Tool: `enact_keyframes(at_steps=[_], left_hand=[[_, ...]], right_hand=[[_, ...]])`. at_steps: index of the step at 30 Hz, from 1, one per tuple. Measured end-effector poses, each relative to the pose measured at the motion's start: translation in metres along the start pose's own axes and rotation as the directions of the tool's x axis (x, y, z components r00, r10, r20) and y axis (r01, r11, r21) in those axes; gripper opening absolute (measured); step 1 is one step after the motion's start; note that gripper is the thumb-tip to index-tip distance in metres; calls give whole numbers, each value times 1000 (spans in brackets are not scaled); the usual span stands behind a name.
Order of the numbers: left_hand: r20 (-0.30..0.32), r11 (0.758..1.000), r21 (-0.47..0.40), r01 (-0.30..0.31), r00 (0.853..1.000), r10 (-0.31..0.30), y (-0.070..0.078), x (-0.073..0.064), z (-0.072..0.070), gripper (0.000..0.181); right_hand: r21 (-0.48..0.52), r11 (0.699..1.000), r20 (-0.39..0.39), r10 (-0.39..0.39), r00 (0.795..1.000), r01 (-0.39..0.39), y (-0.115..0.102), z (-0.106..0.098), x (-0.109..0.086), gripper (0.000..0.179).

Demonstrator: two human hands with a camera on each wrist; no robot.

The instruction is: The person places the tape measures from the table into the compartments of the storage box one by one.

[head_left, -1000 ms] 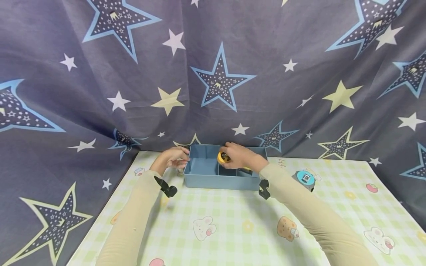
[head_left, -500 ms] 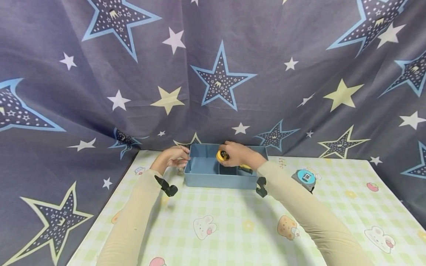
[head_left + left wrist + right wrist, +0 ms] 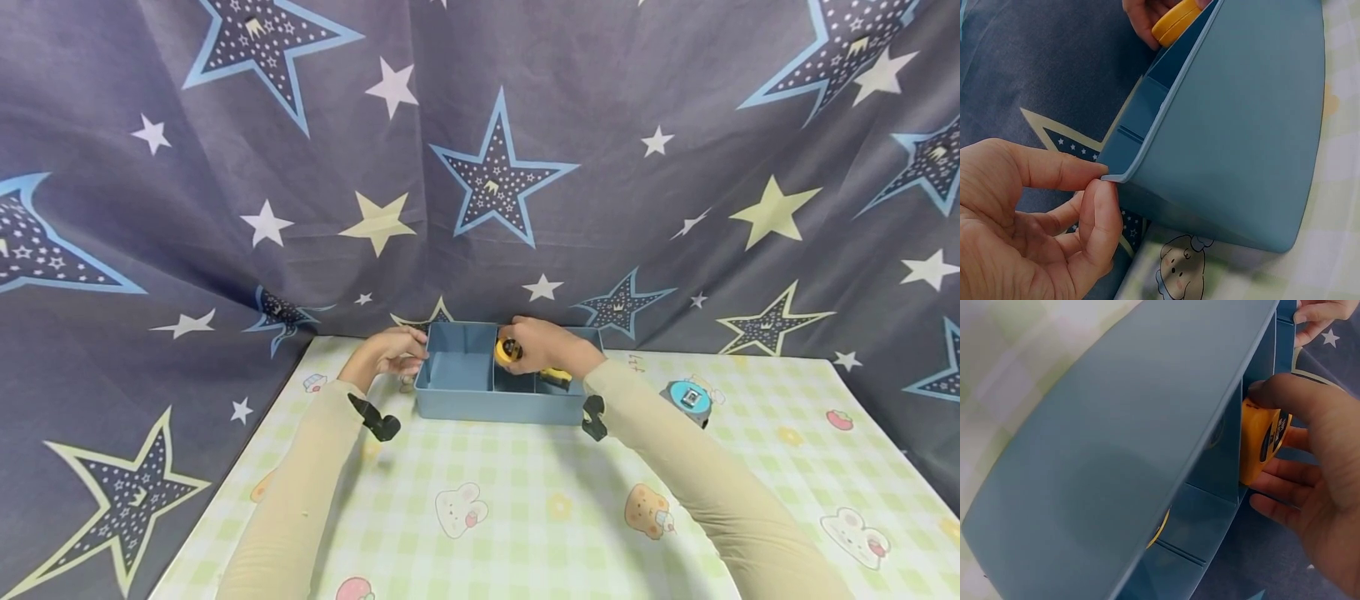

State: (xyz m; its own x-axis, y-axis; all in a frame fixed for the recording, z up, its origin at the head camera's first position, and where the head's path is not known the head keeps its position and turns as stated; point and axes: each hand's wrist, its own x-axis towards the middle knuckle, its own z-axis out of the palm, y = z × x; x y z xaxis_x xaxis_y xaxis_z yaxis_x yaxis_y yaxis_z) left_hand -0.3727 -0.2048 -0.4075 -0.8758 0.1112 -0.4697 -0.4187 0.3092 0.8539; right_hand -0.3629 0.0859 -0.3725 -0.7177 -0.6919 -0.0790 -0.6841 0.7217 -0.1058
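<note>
A blue-grey divided box stands at the back of the table. My left hand pinches its left end rim between thumb and finger, as the left wrist view shows close up. My right hand grips a yellow and black tape measure, thumb on one side and fingers on the other, at the narrow middle compartment. In the right wrist view the tape measure sits right beside a divider. Another yellow and black object lies in the right compartment, partly hidden by my right hand and wrist.
A grey tape measure with a teal face lies on the table right of the box, beside my right forearm. A dark star-patterned curtain hangs right behind the box. A green checked cloth covers the table.
My right hand has shifted the yellow tape measure slightly right, from overlapping the left divider to the middle compartment. The left hand keeps its pinch on the rim.
</note>
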Motion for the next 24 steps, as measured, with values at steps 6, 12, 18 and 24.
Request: enact_keyframes(at_steps=[6,12,18,24], left_hand=[[3,1000,15,-13,1000,12,0,-1,0,42],[0,1000,20,-14,1000,14,1,-3,0,41],[-5,1000,29,-8,1000,8,2,-5,1,46],[-6,1000,31,-3,1000,3,3,-6,2,53]], right_hand=[[-28,999,-14,-25,1000,24,0,2,1,47],[-21,999,-20,-29,999,28,0,4,2,49],[12,1000,-2,-17,1000,17,-1,2,2,49],[37,999,31,-12,999,11,-5,-4,2,46]])
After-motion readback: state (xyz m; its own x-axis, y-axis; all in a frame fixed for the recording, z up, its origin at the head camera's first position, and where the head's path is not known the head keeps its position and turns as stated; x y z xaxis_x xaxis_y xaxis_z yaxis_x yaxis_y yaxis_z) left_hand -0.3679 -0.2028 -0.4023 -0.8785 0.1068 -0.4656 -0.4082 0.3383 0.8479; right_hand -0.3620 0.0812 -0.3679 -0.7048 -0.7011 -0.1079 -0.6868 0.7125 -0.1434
